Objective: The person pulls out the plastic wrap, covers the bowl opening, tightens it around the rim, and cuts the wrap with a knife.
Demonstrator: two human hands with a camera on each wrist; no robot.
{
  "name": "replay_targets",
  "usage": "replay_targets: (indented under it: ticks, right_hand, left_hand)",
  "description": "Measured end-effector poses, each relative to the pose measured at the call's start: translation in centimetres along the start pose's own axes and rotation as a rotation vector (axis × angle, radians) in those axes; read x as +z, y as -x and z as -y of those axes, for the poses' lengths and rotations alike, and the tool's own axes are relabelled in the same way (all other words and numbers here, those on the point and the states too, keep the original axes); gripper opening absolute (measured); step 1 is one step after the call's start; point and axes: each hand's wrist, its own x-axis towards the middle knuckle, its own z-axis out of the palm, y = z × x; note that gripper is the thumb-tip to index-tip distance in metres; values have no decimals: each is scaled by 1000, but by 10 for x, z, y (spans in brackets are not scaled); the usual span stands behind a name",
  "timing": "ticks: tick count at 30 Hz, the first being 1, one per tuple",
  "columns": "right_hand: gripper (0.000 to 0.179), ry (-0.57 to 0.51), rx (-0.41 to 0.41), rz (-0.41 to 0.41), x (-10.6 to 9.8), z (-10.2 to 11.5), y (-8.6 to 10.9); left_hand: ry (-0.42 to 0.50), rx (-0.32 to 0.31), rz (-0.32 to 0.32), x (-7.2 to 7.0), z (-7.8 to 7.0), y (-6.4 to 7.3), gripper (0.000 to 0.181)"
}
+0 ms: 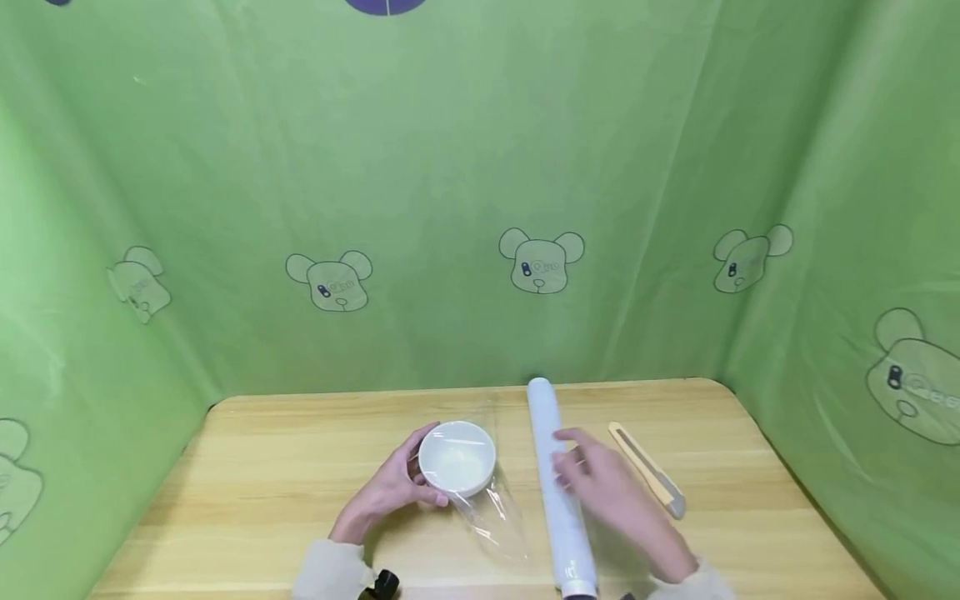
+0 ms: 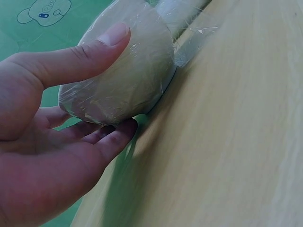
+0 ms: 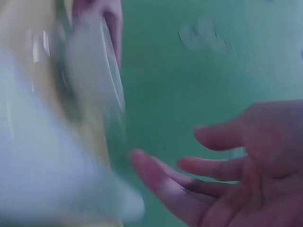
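A white bowl [image 1: 457,458] with clear plastic wrap stretched over its mouth stands left of the roll. My left hand [image 1: 397,479] grips the bowl, thumb along the near side and fingers round the far side. In the left wrist view the bowl [image 2: 128,71] shows crinkled film under the thumb. Loose plastic wrap [image 1: 495,521] trails from the bowl toward the near right. Above the long roll of plastic wrap [image 1: 558,492] is my right hand [image 1: 603,483], fingers loosely bent and holding nothing. The right wrist view is blurred, with the right hand [image 3: 236,170] apart from the roll [image 3: 52,161].
A utility knife [image 1: 648,472] with a pale yellow handle lies right of the roll on the wooden table [image 1: 300,450]. Green cloth walls [image 1: 450,167] printed with bear heads enclose the back and both sides. A small black object [image 1: 385,583] is by the left sleeve.
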Motion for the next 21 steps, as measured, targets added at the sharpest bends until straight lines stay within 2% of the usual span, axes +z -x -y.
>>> replay_targets:
  ticks: [3, 6, 8, 10, 15, 21]
  right_hand:
    - [53, -12, -14, 162, 27, 15, 0]
    - [71, 79, -3, 219, 49, 21, 2]
    - [83, 137, 27, 224, 59, 22, 2]
    - [88, 132, 41, 239, 65, 21, 3]
    - [84, -26, 31, 254, 69, 20, 4]
    - [79, -29, -2, 167, 66, 23, 6]
  left_hand:
    - [-4, -1, -3, -2, -1, 0, 116]
    - [-3, -5, 1, -2, -1, -1, 117]
    - [-1, -8, 6, -2, -1, -1, 117]
    - [3, -12, 5, -2, 0, -1, 117]
    - [12, -13, 4, -1, 1, -1, 117]
    - [14, -7, -17, -3, 1, -3, 115]
